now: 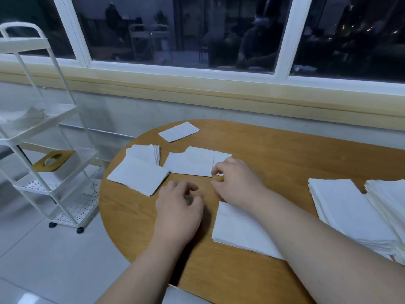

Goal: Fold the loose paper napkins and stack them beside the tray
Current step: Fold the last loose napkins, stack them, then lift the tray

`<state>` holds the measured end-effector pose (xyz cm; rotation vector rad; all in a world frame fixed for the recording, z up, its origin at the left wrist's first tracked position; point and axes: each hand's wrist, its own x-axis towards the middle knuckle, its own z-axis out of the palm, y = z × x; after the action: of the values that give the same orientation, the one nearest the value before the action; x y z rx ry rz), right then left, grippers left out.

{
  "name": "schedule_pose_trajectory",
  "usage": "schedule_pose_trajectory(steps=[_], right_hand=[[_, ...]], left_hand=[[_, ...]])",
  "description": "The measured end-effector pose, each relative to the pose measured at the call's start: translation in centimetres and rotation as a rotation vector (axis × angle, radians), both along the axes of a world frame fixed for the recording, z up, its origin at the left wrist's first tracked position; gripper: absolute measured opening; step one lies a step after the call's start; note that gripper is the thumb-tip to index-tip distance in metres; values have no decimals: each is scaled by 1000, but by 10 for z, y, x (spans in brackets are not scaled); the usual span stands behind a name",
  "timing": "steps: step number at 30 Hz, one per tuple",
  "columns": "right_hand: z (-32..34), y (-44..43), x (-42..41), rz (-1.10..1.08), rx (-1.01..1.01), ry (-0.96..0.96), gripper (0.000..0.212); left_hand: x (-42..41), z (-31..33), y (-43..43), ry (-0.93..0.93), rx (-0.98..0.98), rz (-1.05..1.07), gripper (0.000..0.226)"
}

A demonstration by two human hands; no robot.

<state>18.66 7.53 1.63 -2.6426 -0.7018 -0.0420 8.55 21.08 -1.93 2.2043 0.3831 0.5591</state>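
Note:
On the round wooden table [285,150] a folded white napkin [190,164] lies in the middle on top of another sheet. My right hand [236,178] is at its right edge, with bent fingertips on the corner; whether they pinch it cannot be told. My left hand [179,207] hovers over bare wood just in front, its fingers loosely curled and holding nothing. To the left is a small pile of folded napkins [151,153] with a larger folded sheet [138,175] leaning over its front. One folded napkin [178,131] lies alone at the far edge.
A flat napkin [236,233] lies under my right forearm. Two thick stacks of unfolded napkins [346,207] fill the table's right edge. A white wheeled shelf cart [43,128] stands on the floor at the left. A wall and dark window run behind the table.

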Motion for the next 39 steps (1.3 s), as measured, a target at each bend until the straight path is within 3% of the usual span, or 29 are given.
schedule_pose_trajectory(steps=[7, 16, 23, 29, 31, 35, 39], right_hand=[[-8, 37, 39, 70, -254, -29, 28], [-11, 40, 46, 58, -262, -126, 22], [-8, 33, 44, 89, -269, -43, 12], [-17, 37, 47, 74, -270, -72, 20], [-15, 37, 46, 63, -216, -80, 19], [8, 24, 32, 33, 104, -45, 13], [37, -4, -4, -19, 434, 169, 18]], left_hand=[[1, -1, 2, 10, -29, -7, 13], [1, 0, 3, 12, -49, -13, 15], [-2, 4, 0, 36, -27, -25, 14], [-2, 4, 1, 40, -28, -32, 14], [-1, 3, 1, 30, -43, -30, 18], [-3, 2, 2, -22, -78, -8, 42], [-7, 1, 4, -118, -87, -3, 71]])
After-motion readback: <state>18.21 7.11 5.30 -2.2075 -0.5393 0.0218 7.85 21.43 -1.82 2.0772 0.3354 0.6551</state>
